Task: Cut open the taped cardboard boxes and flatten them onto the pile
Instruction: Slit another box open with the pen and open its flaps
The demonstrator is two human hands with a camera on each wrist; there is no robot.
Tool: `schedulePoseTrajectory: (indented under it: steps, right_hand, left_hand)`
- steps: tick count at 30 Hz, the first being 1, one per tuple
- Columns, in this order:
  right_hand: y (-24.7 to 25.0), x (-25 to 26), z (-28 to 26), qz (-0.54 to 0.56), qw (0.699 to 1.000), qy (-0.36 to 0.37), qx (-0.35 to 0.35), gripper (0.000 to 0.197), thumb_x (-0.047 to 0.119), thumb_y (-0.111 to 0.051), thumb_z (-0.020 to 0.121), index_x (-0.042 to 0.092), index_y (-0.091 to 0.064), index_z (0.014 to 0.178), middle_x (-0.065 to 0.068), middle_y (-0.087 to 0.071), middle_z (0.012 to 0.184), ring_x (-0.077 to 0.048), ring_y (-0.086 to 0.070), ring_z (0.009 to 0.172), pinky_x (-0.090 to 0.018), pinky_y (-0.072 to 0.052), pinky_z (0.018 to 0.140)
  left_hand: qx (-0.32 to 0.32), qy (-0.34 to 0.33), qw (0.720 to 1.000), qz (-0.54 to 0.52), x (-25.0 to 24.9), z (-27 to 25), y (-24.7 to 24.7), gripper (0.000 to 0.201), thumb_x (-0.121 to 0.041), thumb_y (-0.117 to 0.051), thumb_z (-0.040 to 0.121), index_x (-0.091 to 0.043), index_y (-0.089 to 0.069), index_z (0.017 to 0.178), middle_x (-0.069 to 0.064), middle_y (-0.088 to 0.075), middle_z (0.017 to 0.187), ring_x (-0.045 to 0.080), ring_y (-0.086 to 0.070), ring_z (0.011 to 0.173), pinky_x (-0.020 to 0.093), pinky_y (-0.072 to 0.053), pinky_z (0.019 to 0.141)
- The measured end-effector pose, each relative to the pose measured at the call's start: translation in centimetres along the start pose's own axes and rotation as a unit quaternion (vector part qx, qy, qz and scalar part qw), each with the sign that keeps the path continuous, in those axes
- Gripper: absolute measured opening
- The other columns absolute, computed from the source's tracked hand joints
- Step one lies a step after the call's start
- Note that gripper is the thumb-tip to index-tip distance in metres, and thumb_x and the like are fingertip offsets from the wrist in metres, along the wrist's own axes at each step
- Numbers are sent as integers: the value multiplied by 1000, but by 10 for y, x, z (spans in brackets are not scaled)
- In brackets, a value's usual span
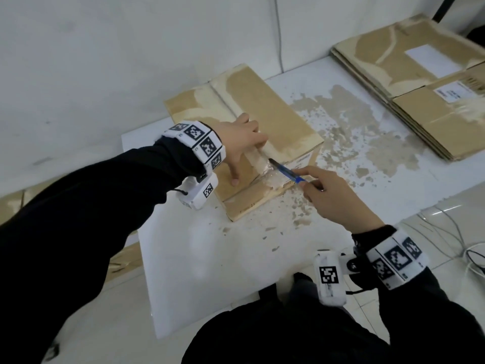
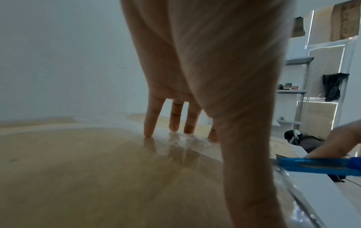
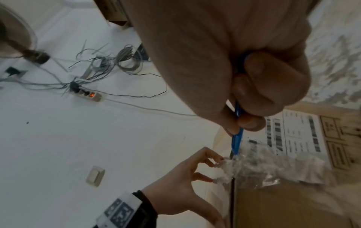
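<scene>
A brown cardboard box [image 1: 273, 114] stands on the white table [image 1: 210, 258], with clear tape [image 1: 270, 174] crumpled along its top seam at the near end. My left hand [image 1: 244, 143] presses down on the box top with spread, straight fingers [image 2: 150, 123]. My right hand [image 1: 328, 190] grips a blue utility knife [image 1: 290, 172]. Its blade tip sits in the taped seam just right of my left thumb. The right wrist view shows the knife [image 3: 237, 138] entering the crumpled tape [image 3: 263, 169] beside a white shipping label [image 3: 296, 134]. The pile of flattened boxes [image 1: 409, 82] lies at the table's back right.
The tabletop has worn brown patches [image 1: 349, 132] right of the box. A wall runs behind the table. More cardboard [image 1: 126, 258] lies on the floor at the left. Cables [image 1: 446, 232] and a power strip [image 3: 87, 94] are on the floor at the right.
</scene>
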State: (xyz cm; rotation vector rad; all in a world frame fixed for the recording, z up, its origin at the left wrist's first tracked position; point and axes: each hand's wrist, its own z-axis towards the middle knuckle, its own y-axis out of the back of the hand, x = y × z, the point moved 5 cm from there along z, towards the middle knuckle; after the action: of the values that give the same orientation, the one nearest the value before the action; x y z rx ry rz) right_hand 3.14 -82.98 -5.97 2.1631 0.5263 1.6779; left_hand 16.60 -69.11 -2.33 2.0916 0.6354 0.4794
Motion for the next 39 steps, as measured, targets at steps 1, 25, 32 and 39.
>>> schedulePoseTrajectory:
  steps: [1, 25, 32, 39]
  right_hand:
    - [0, -2, -1, 23, 1000, -9, 8, 23, 17, -42, 99, 25, -58, 114, -13, -43, 64, -9, -28, 40, -19, -25, 39]
    - [31, 3, 2, -82, 995, 60, -14, 28, 16, -48, 97, 33, -57, 117, -9, -63, 78, -16, -51, 53, -22, -39, 50]
    - [11, -9, 8, -146, 979, 144, -8, 30, 14, -53, 94, 26, -59, 121, -13, -66, 80, -31, -60, 68, -48, -51, 64]
    - [22, -13, 10, -152, 970, 186, 25, 31, 15, -52, 96, 23, -58, 125, -4, -59, 71, -17, -50, 56, -26, -36, 52]
  left_hand:
    - [0, -4, 1000, -7, 0, 0, 0, 90, -44, -90, 48, -18, -43, 120, 3, -42, 119, 21, -31, 113, 42, -47, 83]
    - [-21, 20, 993, 111, 0, 8, 6, 92, -62, -80, 53, -22, -46, 129, 5, -41, 128, 23, -35, 118, 35, -35, 96]
    - [-26, 134, 974, -182, -11, 16, -16, 22, -24, -40, 94, -8, -55, 97, 9, -53, 102, 23, -50, 87, 36, -46, 80]
    - [-165, 279, 757, -567, 0, 17, -23, 10, -4, -43, 92, -5, -52, 88, 11, -49, 81, 24, -49, 75, 32, -43, 67]
